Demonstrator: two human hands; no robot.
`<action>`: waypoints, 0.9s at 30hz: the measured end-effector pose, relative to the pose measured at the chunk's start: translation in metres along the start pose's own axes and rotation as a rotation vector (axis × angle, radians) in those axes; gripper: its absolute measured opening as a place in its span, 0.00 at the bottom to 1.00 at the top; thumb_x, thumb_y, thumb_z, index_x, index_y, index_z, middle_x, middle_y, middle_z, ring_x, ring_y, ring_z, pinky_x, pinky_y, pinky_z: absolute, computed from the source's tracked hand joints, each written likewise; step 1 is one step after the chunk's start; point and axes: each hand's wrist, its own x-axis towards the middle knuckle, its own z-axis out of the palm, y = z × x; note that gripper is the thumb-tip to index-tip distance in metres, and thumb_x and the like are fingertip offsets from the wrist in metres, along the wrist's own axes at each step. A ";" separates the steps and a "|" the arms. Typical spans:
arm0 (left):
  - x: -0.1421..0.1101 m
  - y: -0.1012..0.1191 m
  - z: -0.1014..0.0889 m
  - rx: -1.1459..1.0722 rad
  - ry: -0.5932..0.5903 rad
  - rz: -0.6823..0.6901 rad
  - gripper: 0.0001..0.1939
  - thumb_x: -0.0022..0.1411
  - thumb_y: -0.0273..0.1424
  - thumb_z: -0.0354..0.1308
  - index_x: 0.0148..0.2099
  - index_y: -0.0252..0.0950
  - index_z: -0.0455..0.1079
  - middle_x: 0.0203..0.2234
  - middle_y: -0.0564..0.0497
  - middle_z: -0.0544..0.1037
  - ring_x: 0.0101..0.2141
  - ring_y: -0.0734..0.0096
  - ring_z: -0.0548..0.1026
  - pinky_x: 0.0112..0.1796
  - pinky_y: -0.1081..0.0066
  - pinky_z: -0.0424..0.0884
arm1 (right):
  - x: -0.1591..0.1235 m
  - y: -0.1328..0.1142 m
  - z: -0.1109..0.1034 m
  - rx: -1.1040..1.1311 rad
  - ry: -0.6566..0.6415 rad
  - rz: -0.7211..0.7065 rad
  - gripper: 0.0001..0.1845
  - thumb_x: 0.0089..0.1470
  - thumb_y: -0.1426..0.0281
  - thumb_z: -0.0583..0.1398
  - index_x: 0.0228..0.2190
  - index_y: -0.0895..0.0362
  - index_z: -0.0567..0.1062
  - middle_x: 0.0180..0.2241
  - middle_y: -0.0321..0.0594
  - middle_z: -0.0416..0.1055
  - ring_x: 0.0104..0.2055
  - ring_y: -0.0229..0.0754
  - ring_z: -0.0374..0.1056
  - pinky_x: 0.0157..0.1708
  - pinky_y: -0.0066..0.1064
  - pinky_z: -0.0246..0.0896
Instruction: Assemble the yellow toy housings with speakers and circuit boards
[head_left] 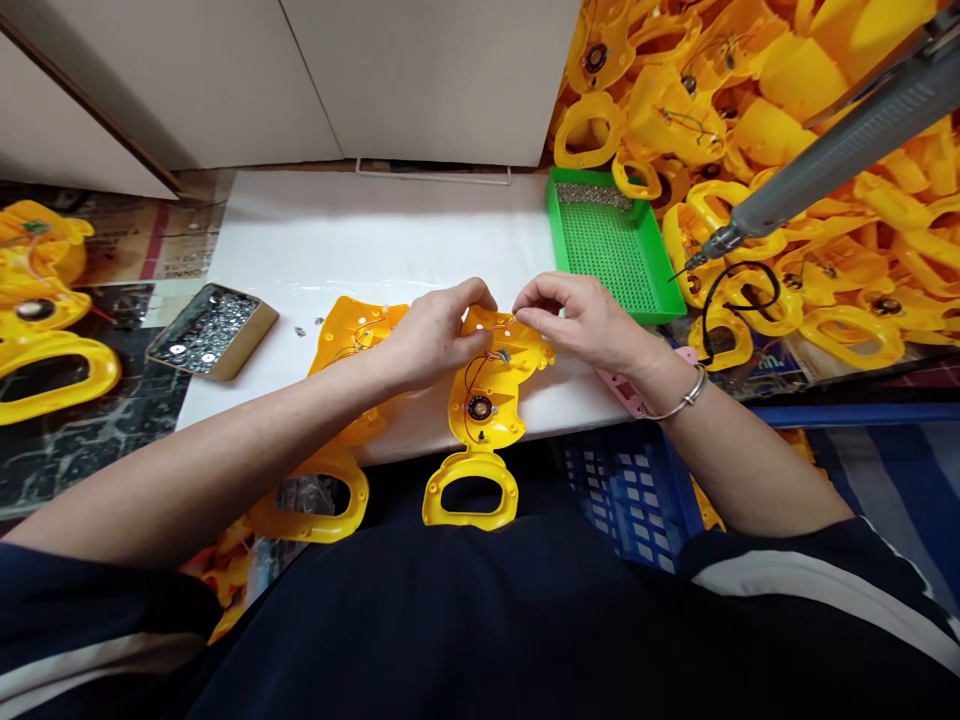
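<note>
Yellow shell [501, 384] lies between the curled left hand [435, 337] and arched right hand [579, 317], each grip's closure unclear.

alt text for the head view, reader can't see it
A person's left hand and right hand are at the far end of a wired yellow plastic shell jutting over the edge of a white table. To the left are a similar shell and a box of small metal parts; to the right, a green basket, a screwdriver and heaped yellow parts.

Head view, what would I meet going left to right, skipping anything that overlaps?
Yellow casings at the left edge, box of metal pieces, left hand, right hand, gray screwdriver.
</note>
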 end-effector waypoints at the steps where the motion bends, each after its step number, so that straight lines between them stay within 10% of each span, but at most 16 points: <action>1: 0.000 0.000 0.000 0.004 0.001 -0.001 0.11 0.57 0.26 0.55 0.44 0.36 0.67 0.32 0.51 0.75 0.28 0.73 0.68 0.31 0.71 0.64 | 0.000 0.000 0.000 -0.015 -0.002 -0.007 0.06 0.53 0.72 0.58 0.29 0.60 0.75 0.28 0.37 0.72 0.30 0.35 0.61 0.33 0.30 0.54; 27: 0.000 0.003 0.000 -0.007 -0.008 -0.009 0.11 0.55 0.24 0.55 0.42 0.36 0.67 0.21 0.58 0.64 0.23 0.75 0.61 0.29 0.71 0.58 | 0.023 0.009 -0.007 -0.150 -0.195 -0.088 0.06 0.52 0.77 0.59 0.30 0.59 0.77 0.29 0.37 0.73 0.31 0.35 0.63 0.34 0.29 0.56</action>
